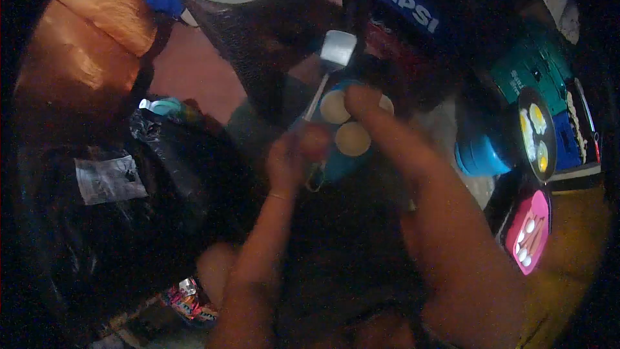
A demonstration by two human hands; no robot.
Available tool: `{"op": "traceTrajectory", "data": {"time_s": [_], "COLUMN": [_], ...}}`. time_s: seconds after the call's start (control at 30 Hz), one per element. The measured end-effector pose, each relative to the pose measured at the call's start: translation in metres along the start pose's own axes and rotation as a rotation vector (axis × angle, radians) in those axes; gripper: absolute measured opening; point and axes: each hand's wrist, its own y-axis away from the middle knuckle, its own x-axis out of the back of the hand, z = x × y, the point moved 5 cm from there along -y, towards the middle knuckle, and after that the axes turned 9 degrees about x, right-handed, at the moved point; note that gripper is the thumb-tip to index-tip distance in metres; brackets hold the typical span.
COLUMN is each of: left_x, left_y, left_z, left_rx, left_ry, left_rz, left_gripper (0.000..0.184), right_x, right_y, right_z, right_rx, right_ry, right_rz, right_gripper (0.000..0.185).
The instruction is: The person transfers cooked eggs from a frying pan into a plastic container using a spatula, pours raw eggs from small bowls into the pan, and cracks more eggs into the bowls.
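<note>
Pale round discs [353,139], smooth-topped and beige, sit together on a blue dish [339,167] in the middle of the view, just in front of the person; three show, one nearest the body and two farther off, the farther right one partly covered by the right hand [363,100]. That hand reaches down over the farther discs with its fingers out of sight, so I cannot tell whether it grips one or only touches it. The left hand [286,163] is closed around the handle of a long metal spatula [337,50], whose broad silvery blade points away beyond the dish. Between the left hand and the nearest disc is a reddish rounded shape [315,142], too blurred to identify. To the right stands a bright blue cylindrical container [481,156], and past it a dark round frying pan [549,133] holds fried eggs [537,117] with yellow yolks. Nearer the body, a pink tray [541,210] carries white egg-shaped pieces [529,226] beside reddish-brown long pieces [533,242]. Black shiny plastic [194,181] spreads at the left, and a blue panel lettered PEPSI [407,3] stands at the far side
</note>
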Motion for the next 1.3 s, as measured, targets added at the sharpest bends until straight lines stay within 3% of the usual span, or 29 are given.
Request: {"op": "traceTrajectory", "data": {"time_s": [0.07,0.13,0.3,0.4,0.47,0.53,0.63,0.67,0.73,0.77,0.87,0.9,0.93,1.0,1.03,1.13,1.17,1.3], "left_x": [0.003,0.018,0.107,0.183,0.228,0.263,0.291,0.298,0.302,0.301,0.292,0.288,0.286,0.267,0.255,0.215,0.199,0.161], "left_y": [-0.002,-0.003,-0.018,-0.04,-0.065,-0.088,-0.092,-0.099,-0.114,-0.121,-0.172,-0.18,-0.184,-0.194,-0.198,-0.211,-0.211,-0.198], "left_z": [0.018,0.051,0.18,0.242,0.252,0.252,0.274,0.277,0.291,0.297,0.316,0.331,0.348,0.36,0.366,0.376,0.38,0.394], "left_rx": [0.153,0.016,-0.092,-0.198,-0.235,-0.212,-0.093,-0.162,-0.145,-0.129,-0.334,-0.267,-0.202,-0.85,-0.986,-0.665,-0.612,-0.551], "left_ry": [-0.067,-0.017,0.099,0.063,0.129,-0.036,-0.323,-0.411,-0.522,-0.582,-0.783,-0.816,-0.849,-1.708,-1.79,-1.447,-1.407,-1.427], "left_rz": [-0.158,-0.038,0.157,0.309,0.32,0.292,0.271,0.297,0.188,0.125,0.126,0.084,0.038,0.049,0.054,-0.004,-0.009,0.011], "left_gripper": [0.034,0.035,0.036,0.032,0.029,0.025,0.026,0.028,0.028,0.027,0.022,0.02,0.018,0.015,0.016,0.019,0.02,0.023], "right_x": [0.006,0.012,0.065,0.092,0.123,0.137,0.104,0.092,0.047,0.033,0.002,-0.009,-0.011,-0.019,-0.029,0.002,-0.018,-0.012], "right_y": [0.007,0.012,0.052,0.091,0.138,0.199,0.273,0.3,0.351,0.38,0.446,0.467,0.481,0.506,0.517,0.551,0.565,0.634], "right_z": [-0.007,-0.011,-0.037,-0.045,-0.043,-0.022,0.045,0.068,0.123,0.144,0.183,0.189,0.188,0.188,0.187,0.155,0.158,0.164], "right_rx": [0.006,0.031,0.29,0.449,0.566,0.676,0.568,0.527,-0.017,-0.137,-0.46,-0.566,-0.53,-0.494,-0.472,-0.385,-0.48,-0.737], "right_ry": [0.042,0.086,0.18,0.048,-0.072,-0.354,-0.471,-0.502,-0.773,-0.735,-0.788,-0.831,-0.793,-0.709,-0.889,-0.624,-0.755,-0.748], "right_rz": [-0.104,-0.163,0.091,0.167,0.207,0.217,0.391,0.491,0.456,0.524,0.624,0.64,0.686,0.779,0.78,0.739,0.725,0.85], "right_gripper": [0.025,0.025,0.029,0.028,0.025,0.024,0.033,0.033,0.029,0.024,0.015,0.013,0.012,0.012,0.011,0.017,0.017,0.012]}}
